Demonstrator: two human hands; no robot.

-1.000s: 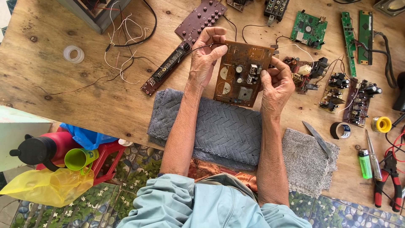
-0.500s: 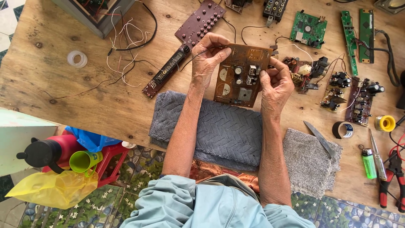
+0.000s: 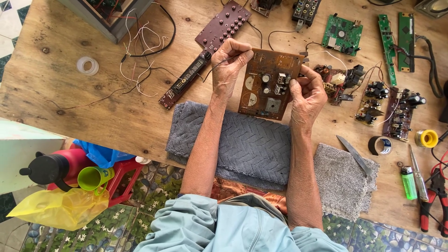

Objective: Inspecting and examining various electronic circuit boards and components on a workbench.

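Observation:
A brown circuit board (image 3: 269, 86) with capacitors and small parts is held up between both hands above a folded grey towel (image 3: 238, 140). My left hand (image 3: 228, 67) grips the board's left edge, with a thin dark wire running under its fingers. The board's right edge is pinched by my right hand (image 3: 305, 93), fingers near the components. Thin wires trail from the board's top right corner toward other boards.
On the wooden table (image 3: 70, 102) lie a long dark board (image 3: 186, 79), a dotted maroon board (image 3: 223, 25), green boards (image 3: 343, 35), loose wires (image 3: 140, 70), a tape roll (image 3: 380, 144), a knife (image 3: 354, 154), a lighter (image 3: 409, 183) and pliers (image 3: 436, 200). A red stool with a flask (image 3: 51, 168) stands at lower left.
The board and both hands have stayed almost in place; my left fingers have curled a little tighter at the board's top left corner.

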